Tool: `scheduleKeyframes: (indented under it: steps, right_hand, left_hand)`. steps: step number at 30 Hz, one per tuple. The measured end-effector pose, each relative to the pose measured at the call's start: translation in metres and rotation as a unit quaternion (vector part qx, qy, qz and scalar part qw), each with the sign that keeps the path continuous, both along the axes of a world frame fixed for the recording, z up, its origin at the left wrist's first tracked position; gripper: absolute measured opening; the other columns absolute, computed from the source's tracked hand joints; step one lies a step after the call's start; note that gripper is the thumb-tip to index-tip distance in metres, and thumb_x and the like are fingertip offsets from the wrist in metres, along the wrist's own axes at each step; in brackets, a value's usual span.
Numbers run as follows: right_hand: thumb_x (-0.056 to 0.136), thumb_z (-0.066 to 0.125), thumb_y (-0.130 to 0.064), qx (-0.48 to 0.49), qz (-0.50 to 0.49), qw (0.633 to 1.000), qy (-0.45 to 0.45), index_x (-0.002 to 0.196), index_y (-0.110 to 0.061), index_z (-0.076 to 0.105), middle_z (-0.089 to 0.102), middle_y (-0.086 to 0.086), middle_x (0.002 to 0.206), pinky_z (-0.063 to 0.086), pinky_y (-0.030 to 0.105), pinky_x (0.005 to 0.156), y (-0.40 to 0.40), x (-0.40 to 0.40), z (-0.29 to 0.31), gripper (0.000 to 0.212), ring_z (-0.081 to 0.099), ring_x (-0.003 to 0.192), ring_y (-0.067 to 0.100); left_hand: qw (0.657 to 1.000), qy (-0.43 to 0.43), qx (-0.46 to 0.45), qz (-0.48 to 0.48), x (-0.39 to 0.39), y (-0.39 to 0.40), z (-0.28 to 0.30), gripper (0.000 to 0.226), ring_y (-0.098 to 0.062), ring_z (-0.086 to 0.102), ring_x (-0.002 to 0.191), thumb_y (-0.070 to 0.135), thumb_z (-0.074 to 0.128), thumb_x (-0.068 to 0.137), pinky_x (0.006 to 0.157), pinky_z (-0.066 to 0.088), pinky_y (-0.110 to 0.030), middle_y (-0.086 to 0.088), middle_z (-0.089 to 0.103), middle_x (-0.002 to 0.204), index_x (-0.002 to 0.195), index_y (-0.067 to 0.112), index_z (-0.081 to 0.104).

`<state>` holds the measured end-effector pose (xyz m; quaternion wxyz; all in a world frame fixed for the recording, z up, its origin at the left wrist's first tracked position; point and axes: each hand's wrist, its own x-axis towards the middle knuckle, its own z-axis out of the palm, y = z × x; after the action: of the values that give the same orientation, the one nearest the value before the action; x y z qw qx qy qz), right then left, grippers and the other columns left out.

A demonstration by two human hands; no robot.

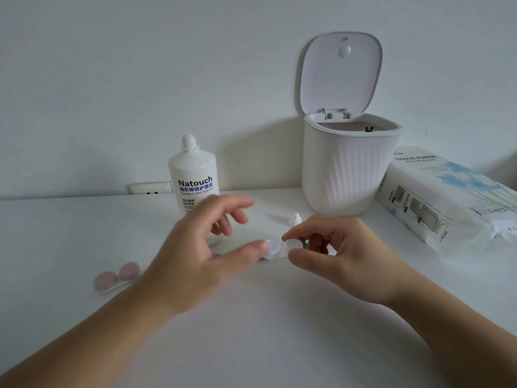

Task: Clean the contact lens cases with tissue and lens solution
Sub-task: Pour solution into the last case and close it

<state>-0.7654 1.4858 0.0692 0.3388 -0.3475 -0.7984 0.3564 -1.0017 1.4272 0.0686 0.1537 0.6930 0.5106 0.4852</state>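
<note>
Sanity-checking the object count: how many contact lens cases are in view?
2. A clear case is held above the table between the left hand and right hand. A pink case lies on the table at left. The hands may hide others.

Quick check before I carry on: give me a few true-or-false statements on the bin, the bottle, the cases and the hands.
1. The bin lid stands open. True.
2. The solution bottle lies on its side. False: it stands upright, with its cap off.
3. Both hands are at the clear lens case, left hand and right hand. True.
4. The pink lens case is inside the bin. False: it lies on the table, left of the hands.
5. The tissue pack lies right of the bin. True.
</note>
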Motion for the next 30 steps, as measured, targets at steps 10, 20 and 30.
scheduleKeyframes:
  steps: [10,20,30]
  right_hand:
    - [0.084,0.080,-0.024,0.005,0.025,1.000,-0.007,0.097,-0.029,0.077,0.063,-0.016,0.075,0.049,0.032,0.069,-0.001,0.000,0.000,0.014,0.053,0.067,0.012]
    - [0.091,0.071,-0.031,0.048,-0.084,0.995,0.003,0.084,-0.031,0.075,0.070,-0.013,0.074,0.045,0.018,0.056,0.011,0.004,-0.001,0.008,0.056,0.060,0.016]
    - [0.064,0.060,-0.077,0.069,-0.154,0.951,-0.257,0.105,-0.046,0.063,0.058,-0.017,0.085,0.033,0.018,0.059,0.024,0.003,-0.016,0.052,0.053,0.075,-0.005]
  left_hand:
    - [0.990,-0.001,-0.124,-0.061,0.006,0.002,-0.007,0.025,-0.002,0.059,0.074,0.045,0.081,0.070,0.066,0.041,-0.008,0.022,0.070,0.087,0.094,0.041,0.074]
    - [0.986,-0.039,-0.143,-0.081,0.004,0.004,-0.006,0.030,-0.005,0.055,0.068,0.054,0.077,0.063,0.063,0.040,-0.010,0.020,0.070,0.076,0.089,0.039,0.077]
    - [0.976,-0.053,-0.186,-0.098,0.004,0.003,-0.005,0.019,-0.006,0.047,0.062,0.038,0.083,0.069,0.057,0.040,-0.014,0.021,0.064,0.066,0.087,0.039,0.077]
